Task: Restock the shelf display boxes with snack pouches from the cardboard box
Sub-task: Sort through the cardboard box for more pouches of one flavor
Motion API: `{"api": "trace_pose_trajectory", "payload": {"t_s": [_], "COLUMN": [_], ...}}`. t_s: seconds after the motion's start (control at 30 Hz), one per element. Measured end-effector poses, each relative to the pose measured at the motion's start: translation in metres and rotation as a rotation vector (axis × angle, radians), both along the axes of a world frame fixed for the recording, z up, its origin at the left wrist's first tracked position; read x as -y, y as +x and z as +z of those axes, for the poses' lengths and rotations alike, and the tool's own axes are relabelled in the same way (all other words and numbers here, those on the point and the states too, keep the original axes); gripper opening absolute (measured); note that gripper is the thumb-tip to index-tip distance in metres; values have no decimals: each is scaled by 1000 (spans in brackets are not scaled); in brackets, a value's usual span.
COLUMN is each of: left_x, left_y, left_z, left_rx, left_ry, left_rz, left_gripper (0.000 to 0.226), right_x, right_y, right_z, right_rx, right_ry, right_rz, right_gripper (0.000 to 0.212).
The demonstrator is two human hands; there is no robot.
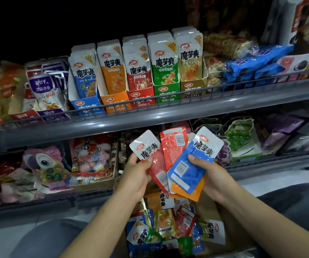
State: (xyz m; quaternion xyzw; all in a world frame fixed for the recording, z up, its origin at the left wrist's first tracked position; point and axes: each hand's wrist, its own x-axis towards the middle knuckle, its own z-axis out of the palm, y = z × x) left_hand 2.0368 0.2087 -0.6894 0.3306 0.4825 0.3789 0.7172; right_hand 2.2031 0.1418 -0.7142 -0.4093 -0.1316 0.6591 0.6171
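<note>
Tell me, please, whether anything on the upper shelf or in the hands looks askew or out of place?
The five display boxes stand in an orderly row. Left of them, the purple pouches lean and splay untidily. The pouches in the hands are fanned at mixed angles: a red pouch in the left hand, a blue pouch topmost in the right hand.

Both bare forearms reach forward and up. The left hand [138, 171] and the right hand [208, 171] are raised side by side, fingers curled, thumbs on top.

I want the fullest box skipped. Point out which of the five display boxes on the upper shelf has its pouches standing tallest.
The gold display box at the far right of the row. Its pouches rise above those in the green, red, orange and blue boxes.
</note>
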Motion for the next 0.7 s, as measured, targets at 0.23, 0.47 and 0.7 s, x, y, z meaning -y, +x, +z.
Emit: {"api": "trace_pose_trajectory", "payload": {"t_s": [0.23, 0.47, 0.7], "left_x": [-12, -9, -8], "left_y": [-11, -10, -13], "left_z": [3, 11, 12], "left_rx": [-107, -159, 161], "left_ry": [-13, -49, -198], "left_rz": [25, -83, -164], "left_gripper": [59, 66, 33], "right_x": [2, 6, 9], "right_y": [4, 3, 13], "right_z": [3, 8, 18], "right_rx": [1, 40, 183], "right_ry": [-74, -73, -113], "right_rz": [-13, 9, 36], "right_gripper": [21, 22, 20]}}
